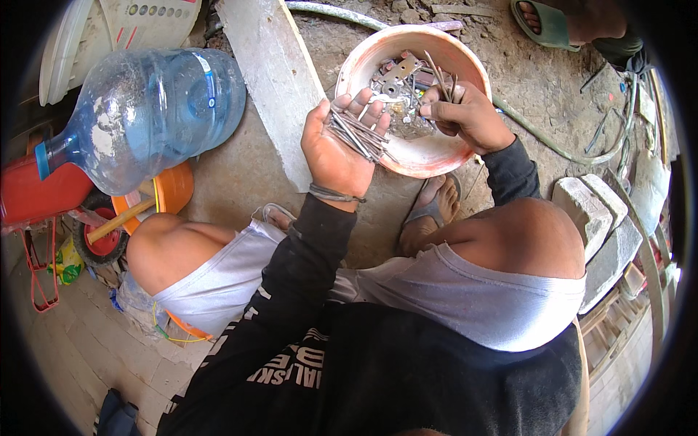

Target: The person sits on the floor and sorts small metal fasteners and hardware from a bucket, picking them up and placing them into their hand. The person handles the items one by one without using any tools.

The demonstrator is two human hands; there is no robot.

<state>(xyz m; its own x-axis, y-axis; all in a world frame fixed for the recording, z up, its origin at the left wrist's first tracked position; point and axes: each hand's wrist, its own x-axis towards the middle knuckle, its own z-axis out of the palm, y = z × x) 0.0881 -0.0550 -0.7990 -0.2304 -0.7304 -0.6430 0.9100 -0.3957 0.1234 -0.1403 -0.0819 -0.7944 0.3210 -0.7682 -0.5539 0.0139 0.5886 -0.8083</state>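
My left hand (343, 155) is turned palm up, just left of a round bucket (431, 161) with a whitish inner wall. A bunch of metal nails (357, 136) lies across its palm, with the fingers loosely curled around them. Over the bucket's right side, my right hand (463, 114) pinches a few more nails (434, 68) that point upward and away. Below the hands, the bucket holds mixed scrap hardware (401, 71), including a metal plate with holes and a round washer-like piece. My right hand hides part of these contents.
A large blue water jug (158, 109) lies on its side at left, above an orange bucket (177, 188) and a red wheelbarrow (41, 188). A grey board (272, 71) slants beside the bucket. Concrete blocks (583, 212) and a hose (567, 152) are at right. Another person's sandalled foot (545, 22) stands at top right.
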